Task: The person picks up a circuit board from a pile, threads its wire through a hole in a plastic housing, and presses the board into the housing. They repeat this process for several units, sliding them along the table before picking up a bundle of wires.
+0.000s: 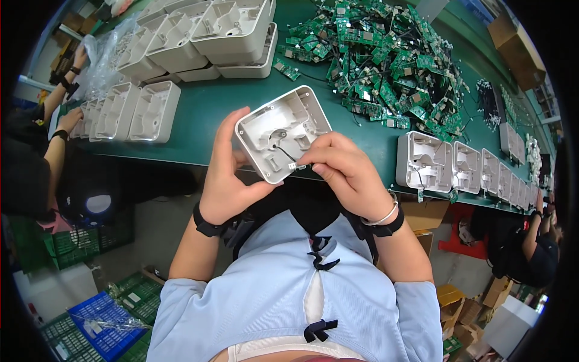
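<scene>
A white square plastic housing [262,127] is tilted in front of me above the table's near edge, its hollow side with molded ribs and posts facing up. My left hand [224,178] grips it by the left side and lower corner, thumb beneath and fingers along the wall. Inside, a thin black cable [282,152] runs from a hole near the middle to a small white connector [292,166] at the lower wall. My right hand [350,172] pinches the cable beside that connector, its fingertips partly covering the spot.
On the green table [211,114] lies a large heap of green circuit boards [392,66] with wires. White housings [232,24] are stacked at the far left; a row of housings with cables [425,160] lines the right edge. Co-workers' arms [57,145] show at both sides.
</scene>
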Demonstrator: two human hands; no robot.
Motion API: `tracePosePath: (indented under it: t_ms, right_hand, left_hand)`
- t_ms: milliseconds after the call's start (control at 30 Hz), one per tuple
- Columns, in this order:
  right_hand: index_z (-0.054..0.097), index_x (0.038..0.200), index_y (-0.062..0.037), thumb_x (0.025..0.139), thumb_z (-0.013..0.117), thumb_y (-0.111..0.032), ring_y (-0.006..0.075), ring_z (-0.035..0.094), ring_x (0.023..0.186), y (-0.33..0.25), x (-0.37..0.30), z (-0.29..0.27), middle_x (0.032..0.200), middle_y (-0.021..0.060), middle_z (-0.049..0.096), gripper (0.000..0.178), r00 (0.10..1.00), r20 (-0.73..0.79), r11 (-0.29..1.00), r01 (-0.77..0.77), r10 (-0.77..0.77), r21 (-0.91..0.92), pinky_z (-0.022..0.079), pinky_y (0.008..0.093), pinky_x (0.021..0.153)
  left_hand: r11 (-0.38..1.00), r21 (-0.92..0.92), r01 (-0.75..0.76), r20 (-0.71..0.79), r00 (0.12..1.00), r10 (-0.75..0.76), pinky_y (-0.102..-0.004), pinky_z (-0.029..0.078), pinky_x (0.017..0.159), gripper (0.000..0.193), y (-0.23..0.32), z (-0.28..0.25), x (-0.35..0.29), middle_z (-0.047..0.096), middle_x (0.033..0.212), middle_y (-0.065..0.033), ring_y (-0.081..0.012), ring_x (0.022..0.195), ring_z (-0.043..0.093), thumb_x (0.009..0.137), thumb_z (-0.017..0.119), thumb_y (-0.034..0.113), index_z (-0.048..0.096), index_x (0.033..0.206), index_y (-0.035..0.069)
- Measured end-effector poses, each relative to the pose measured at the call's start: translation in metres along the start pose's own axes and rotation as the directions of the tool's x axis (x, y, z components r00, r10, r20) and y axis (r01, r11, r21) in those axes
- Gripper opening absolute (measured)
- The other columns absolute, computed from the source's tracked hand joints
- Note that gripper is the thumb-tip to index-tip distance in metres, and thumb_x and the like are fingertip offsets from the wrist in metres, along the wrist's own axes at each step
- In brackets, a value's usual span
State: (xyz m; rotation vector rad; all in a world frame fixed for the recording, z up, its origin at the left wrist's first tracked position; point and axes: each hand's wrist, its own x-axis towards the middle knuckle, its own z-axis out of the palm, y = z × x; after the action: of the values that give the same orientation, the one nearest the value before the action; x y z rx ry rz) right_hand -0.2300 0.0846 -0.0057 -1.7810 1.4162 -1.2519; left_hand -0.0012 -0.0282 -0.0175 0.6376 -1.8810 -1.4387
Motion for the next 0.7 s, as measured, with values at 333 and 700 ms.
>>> tracePosePath:
  t_ms: [333,700]
  right_hand:
    - [0.077,0.108,-0.0085,0.089,0.071,-0.001,0.0264,0.060,0.107,0.004,0.000,0.000,0.108,0.0047,0.066,0.021,0.991,0.088,0.995,0.103,-0.101,-0.016,0.041,0.0399,0.102]
    - [0.074,0.100,-0.0097,0.082,0.081,-0.013,0.0282,0.064,0.107,-0.011,0.006,0.026,0.105,0.0046,0.071,0.020,0.988,-0.141,0.948,0.014,-0.062,-0.319,0.041,0.0436,0.099]
  left_hand:
    - [0.984,-0.169,0.060,-0.012,0.998,-0.063,-0.0420,0.062,0.098,0.116,-0.001,0.000,0.001,0.038,0.158,-0.0161,-0.0322,0.127,0.066,0.072,0.087,-0.006,0.019,0.165,0.010]
    - [0.983,-0.144,0.116,0.011,0.993,-0.116,-0.0381,0.062,0.095,0.119,-0.007,-0.002,-0.006,0.039,0.159,-0.0156,-0.0255,0.120,0.069,0.073,0.084,-0.010,0.014,0.167,0.011]
